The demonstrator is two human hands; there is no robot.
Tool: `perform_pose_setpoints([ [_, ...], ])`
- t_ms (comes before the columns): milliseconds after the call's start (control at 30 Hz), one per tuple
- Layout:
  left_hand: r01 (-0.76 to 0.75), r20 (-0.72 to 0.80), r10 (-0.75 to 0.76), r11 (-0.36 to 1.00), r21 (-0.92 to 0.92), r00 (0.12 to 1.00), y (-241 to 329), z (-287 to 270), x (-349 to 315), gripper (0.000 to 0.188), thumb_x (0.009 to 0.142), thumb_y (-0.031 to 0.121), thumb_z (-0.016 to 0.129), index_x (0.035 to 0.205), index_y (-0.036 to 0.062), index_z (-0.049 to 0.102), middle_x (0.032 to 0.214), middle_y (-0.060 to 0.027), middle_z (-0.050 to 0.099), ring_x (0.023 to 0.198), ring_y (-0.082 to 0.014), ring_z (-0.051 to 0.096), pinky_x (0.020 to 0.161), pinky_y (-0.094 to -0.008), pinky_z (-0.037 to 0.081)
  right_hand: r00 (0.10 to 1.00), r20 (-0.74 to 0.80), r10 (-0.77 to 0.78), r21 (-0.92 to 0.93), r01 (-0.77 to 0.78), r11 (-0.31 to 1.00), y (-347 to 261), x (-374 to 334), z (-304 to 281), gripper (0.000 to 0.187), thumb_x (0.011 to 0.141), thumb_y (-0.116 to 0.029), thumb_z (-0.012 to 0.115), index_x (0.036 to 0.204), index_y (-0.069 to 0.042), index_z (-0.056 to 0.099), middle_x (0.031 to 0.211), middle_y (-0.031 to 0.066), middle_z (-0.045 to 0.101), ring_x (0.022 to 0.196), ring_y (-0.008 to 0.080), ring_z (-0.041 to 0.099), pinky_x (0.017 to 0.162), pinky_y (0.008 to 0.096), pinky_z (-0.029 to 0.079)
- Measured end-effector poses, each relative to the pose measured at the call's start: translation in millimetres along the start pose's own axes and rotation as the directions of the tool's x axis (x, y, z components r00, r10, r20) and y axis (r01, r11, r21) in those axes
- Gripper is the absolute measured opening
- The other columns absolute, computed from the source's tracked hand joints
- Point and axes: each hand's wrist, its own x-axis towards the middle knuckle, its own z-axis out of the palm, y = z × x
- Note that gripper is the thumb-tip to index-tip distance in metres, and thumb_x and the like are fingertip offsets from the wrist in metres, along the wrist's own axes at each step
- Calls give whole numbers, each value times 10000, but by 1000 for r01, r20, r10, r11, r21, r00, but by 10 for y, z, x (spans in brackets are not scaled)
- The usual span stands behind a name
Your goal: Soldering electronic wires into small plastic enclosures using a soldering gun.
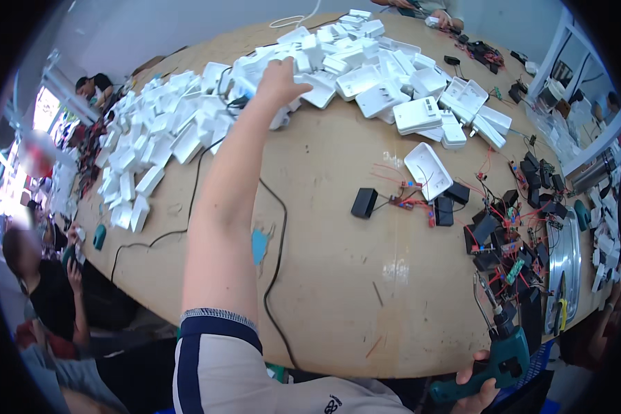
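Note:
My left arm stretches far across the table, and my left hand (277, 84) hovers at a large heap of white plastic housings (355, 79). Its thumb is spread away from the fingers, and nothing shows in its grip; the fingertips are partly lost against the white parts. At the lower right, my right hand (481, 386) is wrapped round the handle of a dark green soldering gun (509, 355), its metal tip and thin feed tube pointing up. Close to that tip lie black rectangular blocks (486, 228) tangled with red wires and small circuit boards (514, 271).
One white housing shell (428, 170) lies open side up beside a black block (363, 203). A black cable (277, 265) runs over the brown tabletop (338, 276). A metal tray (562, 276) with pliers (561, 303) stands at right. Other people sit left and at the far side.

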Motion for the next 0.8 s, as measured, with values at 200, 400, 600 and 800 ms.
perform_pose_setpoints([
  [200, -43, 363, -18, 986, 159, 932, 59, 244, 395, 862, 607, 366, 786, 1373, 206, 426, 1294, -225, 455, 1161, -370, 497, 959, -399, 439, 987, -138, -84, -38, 80, 996, 130, 138, 81, 670, 872, -312, 644, 1312, 67, 309, 1115, 216, 530, 630, 180, 611, 473, 235, 528],
  [400, -177, 406, 30, 927, 330, 913, 497, 88, 31, 641, 663, 131, 691, 1268, 272, 531, 1243, -134, 501, 1138, -370, 516, 900, -421, 476, 990, -122, -67, 35, 72, 997, 218, 240, 60, 682, 867, -298, 645, 1328, 69, 302, 1099, 220, 534, 633, 181, 607, 493, 248, 526],
  [600, -370, 380, 247, 881, 295, 891, 731, -155, -819, 440, 730, 82, 635, 1150, 210, 616, 1247, -114, 507, 1110, -377, 518, 895, -404, 480, 996, -30, -87, 81, 89, 993, 223, 198, 5, 690, 860, -276, 659, 1340, 59, 294, 1127, 241, 530, 650, 198, 607, 507, 253, 523],
  [800, -600, 355, 552, 800, 30, 754, 723, -336, -1707, 239, 804, 70, 556, 959, 184, 697, 1174, -37, 559, 1162, -351, 478, 975, -506, 399, 995, 47, -83, 102, 78, 992, 178, 117, -35, 682, 858, -283, 664, 1329, 59, 309, 1140, 240, 527, 660, 194, 606, 524, 260, 528],
])
